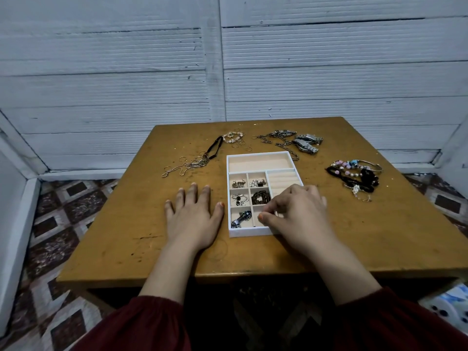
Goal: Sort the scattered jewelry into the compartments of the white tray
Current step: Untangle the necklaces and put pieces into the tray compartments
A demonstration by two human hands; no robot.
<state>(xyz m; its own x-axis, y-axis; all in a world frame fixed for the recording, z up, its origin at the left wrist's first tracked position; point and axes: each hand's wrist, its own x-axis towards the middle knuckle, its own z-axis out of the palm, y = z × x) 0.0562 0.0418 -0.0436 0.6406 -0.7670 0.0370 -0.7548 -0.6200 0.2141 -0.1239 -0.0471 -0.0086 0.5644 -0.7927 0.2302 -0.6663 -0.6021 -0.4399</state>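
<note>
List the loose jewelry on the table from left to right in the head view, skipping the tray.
Thin chains with rings → black band → pale beaded bracelet → chunky link chains → metal watches → colourful bead bracelets.

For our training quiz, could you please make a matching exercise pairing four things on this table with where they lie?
Things:
1 watches
2 beaded bracelets
3 thin chains
4 left hand

Places:
A flat on the table, close beside the tray's left wall
B right of the tray
C beyond the tray's far right corner
D beyond the tray's far left corner

Pairs: 1-C; 2-B; 3-D; 4-A
</note>
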